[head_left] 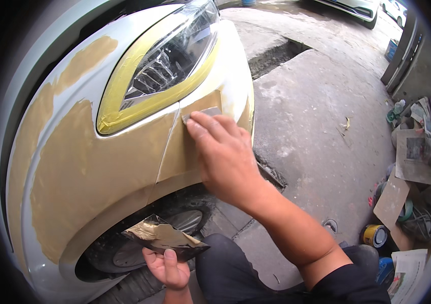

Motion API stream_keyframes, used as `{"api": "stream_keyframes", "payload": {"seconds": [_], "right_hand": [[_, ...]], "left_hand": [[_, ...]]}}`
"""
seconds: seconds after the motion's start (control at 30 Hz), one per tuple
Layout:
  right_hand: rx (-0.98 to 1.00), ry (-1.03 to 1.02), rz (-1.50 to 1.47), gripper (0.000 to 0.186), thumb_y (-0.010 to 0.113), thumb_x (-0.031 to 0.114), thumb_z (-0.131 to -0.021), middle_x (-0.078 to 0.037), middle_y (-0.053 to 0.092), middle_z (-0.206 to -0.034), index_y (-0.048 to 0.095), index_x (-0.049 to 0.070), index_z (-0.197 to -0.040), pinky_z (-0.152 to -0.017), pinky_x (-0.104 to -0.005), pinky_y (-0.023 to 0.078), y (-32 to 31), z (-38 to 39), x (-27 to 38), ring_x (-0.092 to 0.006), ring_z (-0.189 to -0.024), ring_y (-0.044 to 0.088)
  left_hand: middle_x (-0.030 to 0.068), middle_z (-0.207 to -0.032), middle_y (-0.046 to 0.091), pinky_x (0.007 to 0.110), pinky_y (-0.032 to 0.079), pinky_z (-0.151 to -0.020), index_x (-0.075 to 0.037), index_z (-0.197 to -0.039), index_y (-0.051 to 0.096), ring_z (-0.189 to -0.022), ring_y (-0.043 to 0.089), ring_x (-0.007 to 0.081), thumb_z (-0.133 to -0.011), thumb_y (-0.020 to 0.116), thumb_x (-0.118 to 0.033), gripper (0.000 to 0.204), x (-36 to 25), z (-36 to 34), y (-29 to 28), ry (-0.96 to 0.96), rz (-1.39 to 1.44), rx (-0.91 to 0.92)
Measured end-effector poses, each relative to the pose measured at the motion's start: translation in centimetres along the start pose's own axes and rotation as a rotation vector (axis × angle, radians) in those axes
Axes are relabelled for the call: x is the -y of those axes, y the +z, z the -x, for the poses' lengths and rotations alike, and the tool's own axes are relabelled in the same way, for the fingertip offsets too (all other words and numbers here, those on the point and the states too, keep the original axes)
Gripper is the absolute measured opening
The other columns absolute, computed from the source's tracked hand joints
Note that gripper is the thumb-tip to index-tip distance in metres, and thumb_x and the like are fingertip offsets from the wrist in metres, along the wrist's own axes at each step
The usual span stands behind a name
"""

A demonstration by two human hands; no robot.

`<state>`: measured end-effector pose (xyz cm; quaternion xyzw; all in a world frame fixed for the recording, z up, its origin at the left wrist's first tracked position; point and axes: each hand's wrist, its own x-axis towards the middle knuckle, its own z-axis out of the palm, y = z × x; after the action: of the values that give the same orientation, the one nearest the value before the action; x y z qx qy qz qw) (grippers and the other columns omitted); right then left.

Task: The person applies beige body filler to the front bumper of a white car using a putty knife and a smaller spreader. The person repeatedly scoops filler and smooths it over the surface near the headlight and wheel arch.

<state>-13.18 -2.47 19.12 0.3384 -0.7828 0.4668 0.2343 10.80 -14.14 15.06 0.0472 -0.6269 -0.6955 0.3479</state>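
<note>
My right hand (225,154) is closed on a flat grey putty spreader (212,111). Its blade lies against the white car's bumper corner (182,149), just below the headlight (167,66). Tan putty coats this corner and the fender (78,187) beside it, with a thin seam between the two panels. Yellow masking tape (114,111) frames the headlight. Lower down, in front of the wheel (185,220), my left hand (169,268) grips a dark mixing board (195,249) from below. A heap of tan putty (157,232) sits on that board.
A rectangular pit (276,58) opens in the concrete floor (317,116) beyond the bumper. At the right lie newspaper (417,159), cardboard (392,197), a yellow-and-black can (374,235) and other clutter along a wall. Another white car (350,7) stands at the back.
</note>
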Motion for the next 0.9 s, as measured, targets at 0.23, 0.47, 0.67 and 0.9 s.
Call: {"api": "stream_keyframes", "payload": {"seconds": [0.23,0.47,0.67,0.9], "right_hand": [[-0.063,0.032,-0.061,0.039,0.056,-0.002,-0.092,-0.015,0.067,-0.134,0.065,0.000,-0.129,-0.105,-0.0461,0.048,-1.8,-1.1,-3.4,-0.0364,-0.125,0.059],[0.088,-0.104,-0.009,0.047,0.060,0.005,-0.088,-0.008,0.060,-0.145,0.064,0.006,-0.135,-0.105,-0.0557,0.039,0.2,2.2,-2.3,-0.0280,-0.132,0.055],[0.022,-0.154,0.064,0.037,0.060,0.000,-0.092,-0.011,0.067,-0.136,0.066,0.003,-0.129,-0.109,-0.0456,0.042,-2.7,1.3,-6.2,-0.0314,-0.128,0.059],[0.088,-0.237,0.037,0.037,0.063,0.003,-0.089,-0.010,0.066,-0.139,0.068,0.005,-0.125,-0.111,-0.0479,0.040,-1.2,1.3,-6.4,-0.0287,-0.128,0.060]], "left_hand": [[0.0173,-0.144,0.058,0.043,0.044,-0.116,0.001,-0.143,0.046,-0.131,0.058,0.0282,-0.095,0.052,0.002,0.048,0.2,0.1,0.2,0.006,0.044,0.030],[0.0188,-0.137,0.060,0.042,0.046,-0.112,0.004,-0.140,0.045,-0.125,0.060,0.0255,-0.093,0.057,0.001,0.048,0.1,0.4,0.9,-0.035,0.007,-0.084],[0.0170,-0.142,0.059,0.042,0.044,-0.115,0.002,-0.142,0.046,-0.129,0.058,0.0271,-0.096,0.053,0.001,0.047,0.3,0.4,1.3,0.005,0.001,0.040],[0.0167,-0.139,0.059,0.042,0.045,-0.113,0.003,-0.140,0.047,-0.126,0.059,0.0260,-0.096,0.055,-0.002,0.045,0.7,0.8,1.9,0.009,-0.066,-0.068]]}}
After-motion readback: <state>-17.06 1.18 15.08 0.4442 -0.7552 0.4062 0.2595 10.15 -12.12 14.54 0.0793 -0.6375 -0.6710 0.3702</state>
